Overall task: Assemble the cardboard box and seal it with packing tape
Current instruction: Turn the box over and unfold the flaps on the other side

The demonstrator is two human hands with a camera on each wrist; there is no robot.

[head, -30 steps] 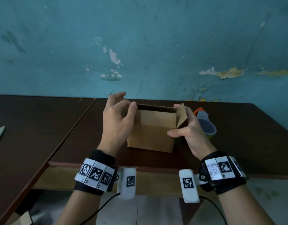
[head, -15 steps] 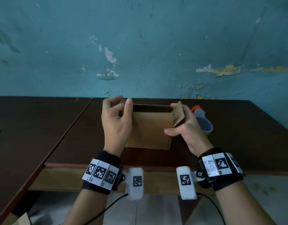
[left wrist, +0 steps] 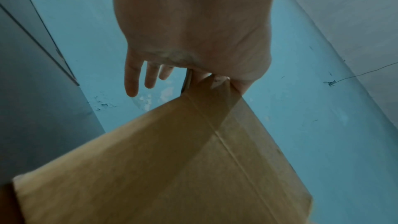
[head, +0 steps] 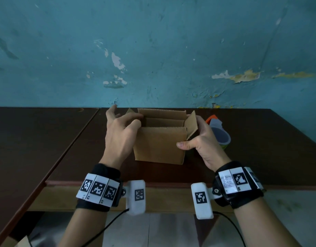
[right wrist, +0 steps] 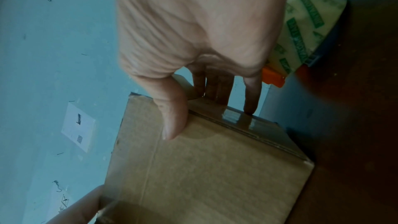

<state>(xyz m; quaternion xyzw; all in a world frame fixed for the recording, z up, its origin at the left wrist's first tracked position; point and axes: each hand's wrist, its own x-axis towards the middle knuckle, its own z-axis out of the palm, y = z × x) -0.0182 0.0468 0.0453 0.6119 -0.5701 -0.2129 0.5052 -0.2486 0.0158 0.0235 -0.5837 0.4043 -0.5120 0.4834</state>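
1. Cardboard box (head: 159, 145) stands on the dark table (head: 260, 139), top flaps up.
2. Right hand (head: 201, 145) grips its right corner; left hand (head: 121, 134) pinches the left flap.
3. Risk: flaps can spring back, and the light box may slide toward the tape dispenser (head: 219, 134).

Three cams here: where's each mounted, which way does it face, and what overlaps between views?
Head: worn on the head, faces forward and down at the cardboard box on the table; shows both forearms, left hand, right hand.
Left wrist: looks along the left hand at the box side.
Right wrist: looks along the right hand at the box; tape dispenser behind.
Shared: all three show the box; head and right wrist the dispenser.
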